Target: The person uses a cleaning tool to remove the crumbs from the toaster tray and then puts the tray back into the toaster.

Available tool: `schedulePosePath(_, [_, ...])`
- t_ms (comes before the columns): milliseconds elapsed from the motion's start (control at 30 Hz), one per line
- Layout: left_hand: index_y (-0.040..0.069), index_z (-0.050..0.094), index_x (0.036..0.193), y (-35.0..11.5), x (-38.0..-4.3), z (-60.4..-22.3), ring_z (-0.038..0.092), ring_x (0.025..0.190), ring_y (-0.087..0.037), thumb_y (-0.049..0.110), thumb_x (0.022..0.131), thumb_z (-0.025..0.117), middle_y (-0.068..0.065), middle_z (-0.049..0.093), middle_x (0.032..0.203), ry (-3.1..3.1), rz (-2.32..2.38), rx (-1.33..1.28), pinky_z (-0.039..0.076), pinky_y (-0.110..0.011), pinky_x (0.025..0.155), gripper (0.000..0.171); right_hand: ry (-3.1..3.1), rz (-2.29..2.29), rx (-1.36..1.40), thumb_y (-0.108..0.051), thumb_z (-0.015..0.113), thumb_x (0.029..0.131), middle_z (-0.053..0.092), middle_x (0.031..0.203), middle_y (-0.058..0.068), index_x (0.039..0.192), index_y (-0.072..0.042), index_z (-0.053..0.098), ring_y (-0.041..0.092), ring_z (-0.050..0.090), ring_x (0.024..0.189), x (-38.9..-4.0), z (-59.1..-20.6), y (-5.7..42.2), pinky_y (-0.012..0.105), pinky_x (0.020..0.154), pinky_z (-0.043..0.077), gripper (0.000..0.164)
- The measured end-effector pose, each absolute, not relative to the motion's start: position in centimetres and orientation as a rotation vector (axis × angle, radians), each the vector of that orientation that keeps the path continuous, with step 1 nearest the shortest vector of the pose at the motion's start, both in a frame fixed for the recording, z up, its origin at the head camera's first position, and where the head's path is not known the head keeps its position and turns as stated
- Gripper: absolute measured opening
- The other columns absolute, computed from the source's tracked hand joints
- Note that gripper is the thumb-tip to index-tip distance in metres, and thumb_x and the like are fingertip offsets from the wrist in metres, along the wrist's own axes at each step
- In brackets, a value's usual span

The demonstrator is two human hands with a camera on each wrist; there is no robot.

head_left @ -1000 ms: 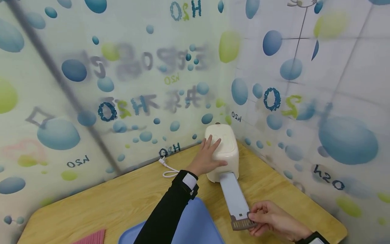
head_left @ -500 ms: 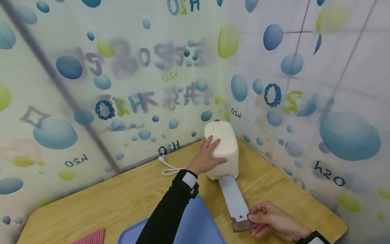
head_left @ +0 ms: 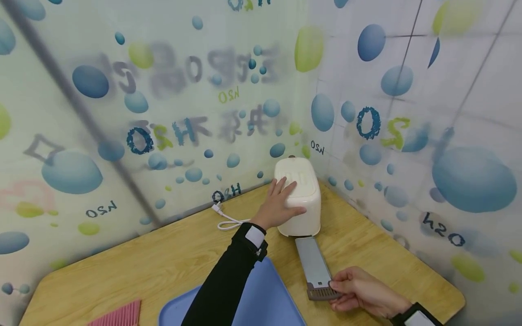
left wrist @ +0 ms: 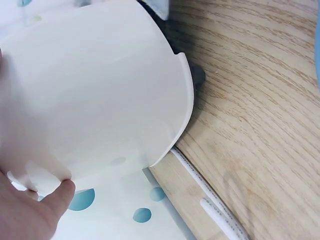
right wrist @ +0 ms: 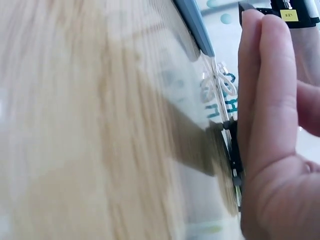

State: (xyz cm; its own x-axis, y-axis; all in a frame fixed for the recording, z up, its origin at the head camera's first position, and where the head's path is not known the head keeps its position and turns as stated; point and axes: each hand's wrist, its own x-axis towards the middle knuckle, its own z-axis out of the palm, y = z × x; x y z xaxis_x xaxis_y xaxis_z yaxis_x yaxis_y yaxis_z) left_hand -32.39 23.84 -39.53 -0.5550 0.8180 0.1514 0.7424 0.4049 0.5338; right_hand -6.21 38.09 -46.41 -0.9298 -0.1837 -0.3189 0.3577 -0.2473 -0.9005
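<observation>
A cream-white toaster (head_left: 307, 219) with a closed top stands near the far corner of the wooden table. My left hand (head_left: 277, 206) rests on its top and near side with the fingers spread; the left wrist view shows the thumb against the casing (left wrist: 100, 90). From the toaster's base a flat grey crumb tray (head_left: 313, 260) with a brown slotted end extends toward me. My right hand (head_left: 360, 290) pinches that brown end between thumb and fingers. Whether the tray's far end is still inside the base is unclear. The right wrist view shows the right hand (right wrist: 272, 120) low over the tabletop.
A white power cord (head_left: 228, 222) lies coiled left of the toaster. A blue tray (head_left: 265, 299) sits at the front, partly under the left forearm. At the front left is a pink ridged item (head_left: 120, 313). Printed curtains (head_left: 244, 136) rise behind the table.
The crumb tray has slid a little farther out of the toaster, and its surface looks darker now. Its far end shows at the base's edge. The left hand stays on the toaster.
</observation>
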Motion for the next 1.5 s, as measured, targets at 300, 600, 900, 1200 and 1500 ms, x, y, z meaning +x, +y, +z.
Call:
schedulePosePath(300, [0.026, 0.028, 0.162, 21.3, -33.0, -39.6, -0.010, 0.156, -0.026, 0.058, 0.092, 0.066, -0.002, 0.007, 0.171, 2.573, 0.868, 1.315, 0.019, -0.054, 0.121, 0.086, 1.671, -2.146, 0.199, -0.008, 0.057, 0.102, 0.071, 0.099, 0.019, 0.112, 0.011, 0.060, 0.020, 0.074, 0.084, -8.8, -46.5, 36.9, 0.026, 0.075, 0.059, 0.021])
schedulePosePath(600, [0.027, 0.027, 0.162, 21.9, -32.5, -39.8, -0.009, 0.156, -0.025, 0.058, 0.093, 0.064, -0.002, 0.007, 0.171, 2.617, 0.815, 1.295, 0.018, -0.051, 0.122, 0.085, 1.820, -2.064, 0.241, -0.003, 0.051, 0.103, 0.064, 0.101, 0.023, 0.116, 0.021, 0.051, 0.024, 0.073, 0.085, -9.8, -47.0, 37.1, 0.033, 0.078, 0.060, 0.027])
schedulePosePath(900, [0.031, 0.027, 0.162, 26.4, -30.6, -39.9, -0.007, 0.156, -0.022, 0.062, 0.093, 0.062, 0.001, 0.009, 0.171, 2.613, 0.722, 1.364, 0.017, -0.043, 0.123, 0.083, 1.787, -2.053, 0.397, 0.002, 0.043, 0.105, 0.059, 0.105, 0.024, 0.123, 0.030, 0.037, 0.023, 0.071, 0.090, -9.0, -46.8, 39.4, 0.034, 0.087, 0.058, 0.034])
schedulePosePath(1200, [0.034, 0.026, 0.162, 29.3, -29.5, -39.7, -0.006, 0.156, -0.019, 0.063, 0.093, 0.061, 0.004, 0.009, 0.170, 2.608, 0.685, 1.406, 0.017, -0.036, 0.122, 0.083, 1.796, -1.966, 0.488, -0.002, 0.040, 0.108, 0.061, 0.104, 0.026, 0.123, 0.030, 0.035, 0.026, 0.072, 0.094, -8.8, -46.5, 41.9, 0.035, 0.090, 0.057, 0.035])
schedulePosePath(1500, [0.035, 0.027, 0.162, 29.5, -29.0, -39.5, -0.005, 0.156, -0.020, 0.063, 0.092, 0.062, 0.005, 0.009, 0.170, 2.605, 0.716, 1.375, 0.023, -0.039, 0.121, 0.082, 1.864, -2.009, 0.509, 0.001, 0.039, 0.106, 0.061, 0.100, 0.024, 0.121, 0.028, 0.038, 0.022, 0.071, 0.086, -9.5, -46.7, 42.1, 0.035, 0.084, 0.059, 0.030])
